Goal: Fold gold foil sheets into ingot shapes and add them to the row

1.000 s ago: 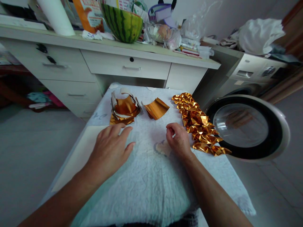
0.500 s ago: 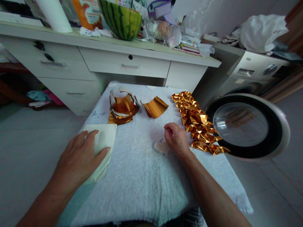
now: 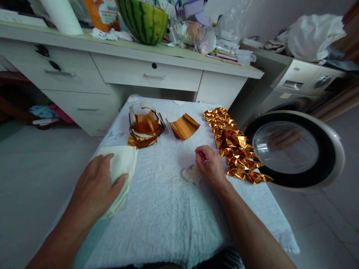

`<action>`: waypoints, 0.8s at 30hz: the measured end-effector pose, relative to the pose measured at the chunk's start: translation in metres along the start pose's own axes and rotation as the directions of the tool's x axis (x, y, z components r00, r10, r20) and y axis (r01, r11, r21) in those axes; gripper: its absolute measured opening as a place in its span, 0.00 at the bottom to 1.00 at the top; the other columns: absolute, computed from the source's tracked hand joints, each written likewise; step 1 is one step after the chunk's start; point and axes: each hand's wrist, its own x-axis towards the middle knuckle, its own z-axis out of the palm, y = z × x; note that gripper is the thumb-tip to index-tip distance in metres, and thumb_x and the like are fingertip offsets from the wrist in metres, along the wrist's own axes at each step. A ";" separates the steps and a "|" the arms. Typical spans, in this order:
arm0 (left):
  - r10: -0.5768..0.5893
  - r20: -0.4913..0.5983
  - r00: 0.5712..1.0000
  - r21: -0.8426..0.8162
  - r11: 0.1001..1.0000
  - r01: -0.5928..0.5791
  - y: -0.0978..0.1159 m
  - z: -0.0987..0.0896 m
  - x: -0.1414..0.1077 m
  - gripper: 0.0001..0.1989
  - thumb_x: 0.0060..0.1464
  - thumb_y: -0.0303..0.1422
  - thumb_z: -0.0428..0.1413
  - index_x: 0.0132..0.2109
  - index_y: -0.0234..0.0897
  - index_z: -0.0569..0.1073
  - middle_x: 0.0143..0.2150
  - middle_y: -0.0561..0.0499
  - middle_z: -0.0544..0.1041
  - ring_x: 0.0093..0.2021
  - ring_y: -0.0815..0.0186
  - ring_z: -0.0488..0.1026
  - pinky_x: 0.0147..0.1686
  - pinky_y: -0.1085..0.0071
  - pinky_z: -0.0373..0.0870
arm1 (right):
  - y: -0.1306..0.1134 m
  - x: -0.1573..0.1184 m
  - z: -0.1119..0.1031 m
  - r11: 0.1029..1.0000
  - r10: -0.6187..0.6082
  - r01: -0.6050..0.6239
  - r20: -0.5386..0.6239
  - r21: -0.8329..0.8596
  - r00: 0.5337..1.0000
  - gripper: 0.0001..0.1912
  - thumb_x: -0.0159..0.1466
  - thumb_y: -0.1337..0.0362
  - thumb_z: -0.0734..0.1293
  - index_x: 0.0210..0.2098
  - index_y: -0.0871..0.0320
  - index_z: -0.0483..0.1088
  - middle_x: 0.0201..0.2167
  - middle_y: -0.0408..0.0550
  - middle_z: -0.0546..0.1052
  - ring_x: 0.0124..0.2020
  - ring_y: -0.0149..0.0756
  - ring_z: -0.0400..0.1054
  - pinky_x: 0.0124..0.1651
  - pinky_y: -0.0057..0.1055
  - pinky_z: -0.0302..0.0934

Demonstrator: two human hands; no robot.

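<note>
My left hand lies over a folded pale cream sheet, cloth or paper, at the table's left edge. Its thumb and fingers are spread apart on top. Loosely curled, my right hand rests on the tablecloth, and nothing shows in its fingers. Beyond the hands sit a curled pile of gold foil papers and a smaller stack of gold papers. To the right of my right hand, folded gold foil pieces lie in overlapping rows.
A pale patterned cloth covers the table. Behind stands a white drawer desk bearing a cut watermelon, a white roll and plastic bags. On the right, a washing machine's round door hangs open beside the table.
My left hand has shifted very slightly left, together with the cream sheet's edge. The right hand and gold papers hold their places; the camera view has tilted a little.
</note>
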 end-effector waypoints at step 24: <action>-0.340 0.226 0.913 -0.476 0.779 0.408 -0.026 -0.032 0.018 0.33 0.55 0.35 0.53 0.66 0.43 0.51 0.66 0.40 0.64 0.58 0.53 0.70 0.48 0.59 0.74 | 0.001 -0.001 -0.001 0.995 0.038 -0.038 0.001 0.087 0.999 0.08 0.58 0.71 0.61 0.36 0.58 0.70 0.26 0.44 0.72 0.28 0.32 0.66 0.33 0.27 0.59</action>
